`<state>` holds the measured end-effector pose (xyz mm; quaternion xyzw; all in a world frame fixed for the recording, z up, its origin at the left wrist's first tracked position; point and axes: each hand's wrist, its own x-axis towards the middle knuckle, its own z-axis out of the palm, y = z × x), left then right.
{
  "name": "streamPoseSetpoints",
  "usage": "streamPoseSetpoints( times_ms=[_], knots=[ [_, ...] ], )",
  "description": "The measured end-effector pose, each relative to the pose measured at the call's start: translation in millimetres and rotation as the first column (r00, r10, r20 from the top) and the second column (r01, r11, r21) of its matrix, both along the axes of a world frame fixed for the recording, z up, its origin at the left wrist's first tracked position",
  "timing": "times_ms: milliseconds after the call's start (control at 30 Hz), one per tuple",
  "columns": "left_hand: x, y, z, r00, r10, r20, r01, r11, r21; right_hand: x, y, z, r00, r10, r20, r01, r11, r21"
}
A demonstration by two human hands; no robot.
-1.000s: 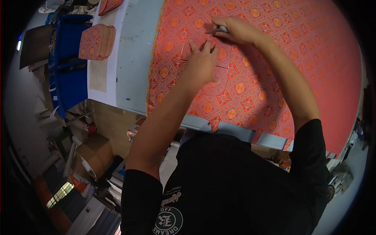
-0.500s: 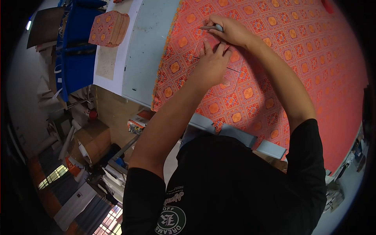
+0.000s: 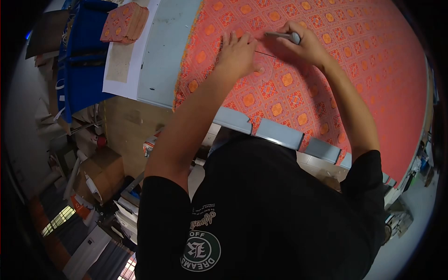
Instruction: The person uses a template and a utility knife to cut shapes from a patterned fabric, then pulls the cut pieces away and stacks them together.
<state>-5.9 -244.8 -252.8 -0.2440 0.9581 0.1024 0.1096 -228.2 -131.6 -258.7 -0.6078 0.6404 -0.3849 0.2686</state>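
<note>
Red and orange patterned fabric [image 3: 289, 84] is spread over the table. On it lies a clear template [image 3: 267, 70] with a dark line across it, partly hidden by my left hand [image 3: 236, 57]. That hand rests palm down with its fingers spread, covering the template's left part. To its right, my right hand [image 3: 308, 44] has its fingers closed round a slim grey pen-like tool [image 3: 283, 35]. The tool points left, its dark tip over the fabric close to the upper edge of the template.
A stack of cut pieces in matching fabric [image 3: 123, 22] sits on white paper at the upper left, beside the bare grey tabletop [image 3: 161, 56]. Grey strips [image 3: 280, 134] line the near table edge. A blue chair [image 3: 86, 65] and a cardboard box [image 3: 105, 172] stand left.
My right hand and the tool have moved right, away from the left hand's fingertips. My left hand has shifted left over the template. The whole view has also shifted slightly.
</note>
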Motion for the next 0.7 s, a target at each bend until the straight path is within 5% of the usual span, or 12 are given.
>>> streamPoseSetpoints(
  times_ms=[200,700],
  knots=[
    [3.8,-7.2,17.3,0.980,-0.030,0.197,0.031,1.000,0.000,64.2,61.0,17.8,0.918,0.388,-0.079,-0.378,0.918,0.117],
    [4.6,-9.6,7.9,0.975,-0.009,0.221,0.003,1.000,0.029,65.8,48.4,12.5,0.839,0.510,-0.192,-0.495,0.860,0.122]
  ],
)
